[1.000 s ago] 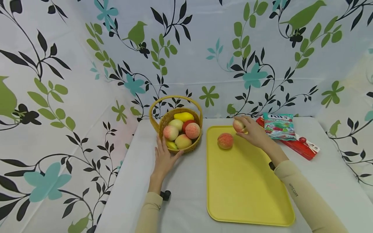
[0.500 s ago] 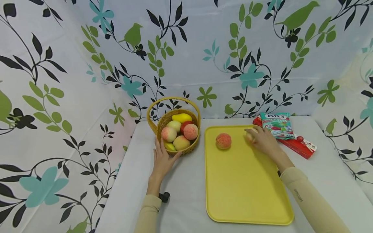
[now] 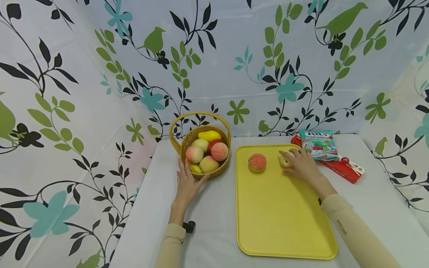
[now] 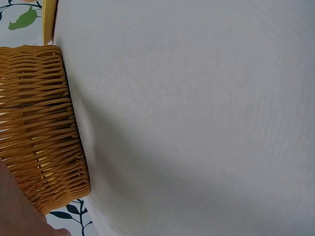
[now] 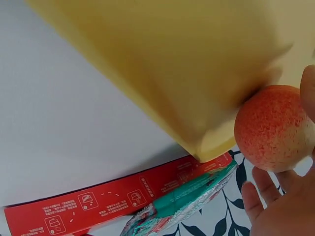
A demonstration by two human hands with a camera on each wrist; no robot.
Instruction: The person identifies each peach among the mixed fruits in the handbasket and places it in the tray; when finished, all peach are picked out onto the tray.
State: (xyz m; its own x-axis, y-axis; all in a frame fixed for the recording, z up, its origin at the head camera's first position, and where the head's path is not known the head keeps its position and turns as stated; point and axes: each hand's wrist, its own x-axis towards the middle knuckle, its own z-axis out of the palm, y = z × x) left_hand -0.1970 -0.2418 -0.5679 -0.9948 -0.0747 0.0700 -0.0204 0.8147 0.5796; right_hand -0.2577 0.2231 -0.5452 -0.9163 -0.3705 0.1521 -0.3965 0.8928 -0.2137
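A yellow wicker basket (image 3: 219, 172) of artificial fruit stands at the left of the table. My left hand (image 3: 187, 187) rests against its near left side, fingers extended and thumb spread; the left wrist view shows the basket's woven side (image 4: 39, 123) with part of that hand (image 4: 19, 211) at the corner. On the yellow tray (image 3: 285, 216), my right hand (image 3: 303, 167) holds a pale peach (image 3: 285, 160) between thumb and fingers near the far right corner. In the right wrist view this peach (image 5: 270, 128) looks red-orange on one side. Another orange-red peach (image 3: 257, 162) sits left of it.
Beyond the tray's right edge lies a red box (image 3: 348, 171) with a teal candy bag (image 3: 320, 145) on top of it. A patterned cloth (image 3: 207, 74) hangs behind the white table (image 3: 207, 223).
My right hand has brought the pale peach rightward and down, away from the other peach, and its fingers have spread slightly. My left hand has stayed at the basket.
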